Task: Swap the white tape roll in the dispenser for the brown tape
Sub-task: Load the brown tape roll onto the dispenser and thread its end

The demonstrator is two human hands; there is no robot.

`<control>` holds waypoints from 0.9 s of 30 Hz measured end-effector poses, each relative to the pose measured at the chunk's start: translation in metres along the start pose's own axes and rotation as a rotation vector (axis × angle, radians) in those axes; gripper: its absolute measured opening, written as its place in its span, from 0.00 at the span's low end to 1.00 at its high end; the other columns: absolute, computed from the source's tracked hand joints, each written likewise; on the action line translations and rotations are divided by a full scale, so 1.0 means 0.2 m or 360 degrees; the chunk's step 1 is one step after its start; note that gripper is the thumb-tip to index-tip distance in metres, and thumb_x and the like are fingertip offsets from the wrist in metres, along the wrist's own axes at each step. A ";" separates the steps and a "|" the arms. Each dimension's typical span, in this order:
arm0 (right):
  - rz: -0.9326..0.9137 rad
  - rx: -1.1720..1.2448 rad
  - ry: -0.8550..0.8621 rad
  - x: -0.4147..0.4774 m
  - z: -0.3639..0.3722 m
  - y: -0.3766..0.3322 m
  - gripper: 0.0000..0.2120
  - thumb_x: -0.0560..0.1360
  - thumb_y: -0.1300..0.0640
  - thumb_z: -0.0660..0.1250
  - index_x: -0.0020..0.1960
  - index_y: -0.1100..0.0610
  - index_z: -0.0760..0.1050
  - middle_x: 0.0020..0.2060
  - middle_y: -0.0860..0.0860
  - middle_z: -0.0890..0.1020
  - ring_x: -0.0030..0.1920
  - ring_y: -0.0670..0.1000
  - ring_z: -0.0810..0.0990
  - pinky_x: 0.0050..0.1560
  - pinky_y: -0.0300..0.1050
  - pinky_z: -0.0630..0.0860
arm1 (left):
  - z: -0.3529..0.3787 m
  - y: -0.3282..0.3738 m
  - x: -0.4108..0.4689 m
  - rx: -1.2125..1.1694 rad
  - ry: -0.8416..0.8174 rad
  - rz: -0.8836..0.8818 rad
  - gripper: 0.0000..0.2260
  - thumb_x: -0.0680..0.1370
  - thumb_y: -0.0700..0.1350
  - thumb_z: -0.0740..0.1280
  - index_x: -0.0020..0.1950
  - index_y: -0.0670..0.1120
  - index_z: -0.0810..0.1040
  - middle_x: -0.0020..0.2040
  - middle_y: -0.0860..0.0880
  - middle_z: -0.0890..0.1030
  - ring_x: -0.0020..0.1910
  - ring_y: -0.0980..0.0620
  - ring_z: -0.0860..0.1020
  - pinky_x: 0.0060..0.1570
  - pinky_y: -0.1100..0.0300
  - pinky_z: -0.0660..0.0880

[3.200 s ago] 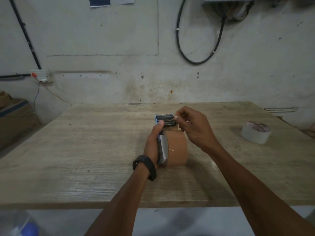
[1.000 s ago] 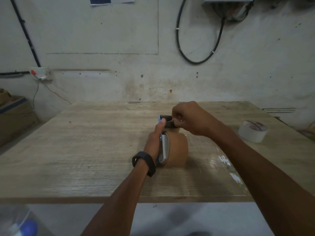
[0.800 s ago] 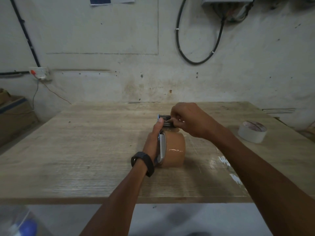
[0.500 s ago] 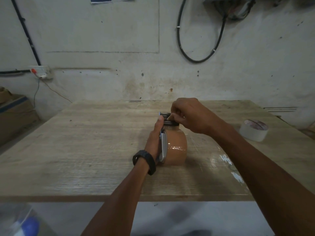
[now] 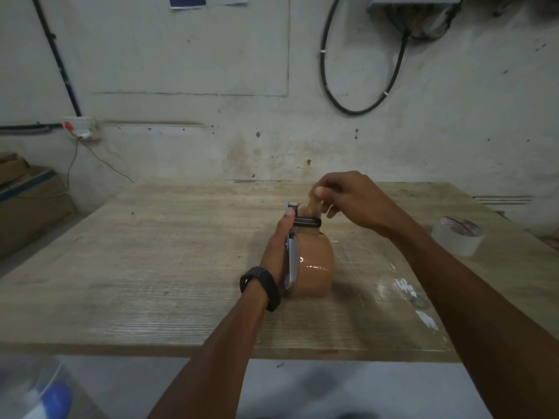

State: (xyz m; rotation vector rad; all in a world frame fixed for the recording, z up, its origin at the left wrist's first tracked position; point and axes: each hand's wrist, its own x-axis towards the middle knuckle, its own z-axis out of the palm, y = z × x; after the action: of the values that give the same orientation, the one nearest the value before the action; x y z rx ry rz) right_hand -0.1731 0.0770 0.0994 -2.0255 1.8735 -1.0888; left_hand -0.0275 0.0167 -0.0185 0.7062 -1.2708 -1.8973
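The brown tape roll [image 5: 314, 263] sits in the tape dispenser [image 5: 292, 261], which stands on the wooden table [image 5: 151, 252] near its middle. My left hand [image 5: 278, 246] grips the dispenser's left side, thumb up by the black roller bar [image 5: 307, 221]. My right hand [image 5: 348, 198] pinches the loose brown tape end [image 5: 310, 205], which rises above the roller bar. The white tape roll [image 5: 456, 238] lies flat on the table at the far right, apart from both hands.
A shiny strip with white patches [image 5: 414, 297] marks the table right of the dispenser. Cardboard boxes [image 5: 27, 201] stand at the left beside the table. A wall with a black cable loop [image 5: 354, 107] rises behind the table's far edge.
My right hand has lifted from the dispenser's head, drawing the brown tape end up past the roller bar. My left hand still holds the dispenser in place.
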 end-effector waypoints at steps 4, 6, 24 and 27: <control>-0.0005 -0.0078 -0.0050 0.00 0.01 0.01 0.10 0.80 0.52 0.67 0.57 0.54 0.81 0.49 0.46 0.83 0.45 0.42 0.81 0.44 0.39 0.79 | 0.01 -0.01 0.00 0.0088 0.0025 -0.0007 0.48 0.57 0.78 0.71 0.65 0.45 0.81 0.54 0.40 0.85 0.48 0.42 0.83 0.58 0.41 0.76; -0.0039 -0.0222 -0.0106 0.00 0.01 0.00 0.09 0.76 0.51 0.72 0.52 0.54 0.84 0.47 0.46 0.85 0.46 0.43 0.82 0.47 0.38 0.77 | 0.01 -0.01 0.00 0.0104 0.0028 -0.0025 0.50 0.54 0.78 0.71 0.66 0.46 0.81 0.54 0.41 0.85 0.48 0.42 0.83 0.57 0.42 0.77; 0.0033 -0.0382 0.0353 0.01 0.16 -0.06 0.06 0.67 0.62 0.71 0.38 0.54 0.86 0.29 0.45 0.79 0.36 0.49 0.83 0.42 0.53 0.84 | 0.05 -0.01 -0.03 0.0302 0.0163 0.0040 0.48 0.54 0.81 0.68 0.66 0.54 0.80 0.58 0.42 0.86 0.59 0.39 0.83 0.66 0.35 0.74; 0.0033 -0.0391 0.0359 0.02 0.16 -0.07 0.06 0.68 0.61 0.71 0.39 0.53 0.86 0.30 0.45 0.80 0.37 0.49 0.83 0.43 0.53 0.84 | 0.06 0.00 -0.04 0.0299 0.0156 0.0060 0.45 0.55 0.81 0.68 0.64 0.55 0.82 0.58 0.41 0.86 0.59 0.38 0.82 0.66 0.34 0.73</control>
State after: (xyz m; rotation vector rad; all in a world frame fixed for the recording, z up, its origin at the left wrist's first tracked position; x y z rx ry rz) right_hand -0.1430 0.0658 0.0860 -2.0766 2.2340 -1.1763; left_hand -0.0321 0.0301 -0.0139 0.8553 -1.4019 -1.7065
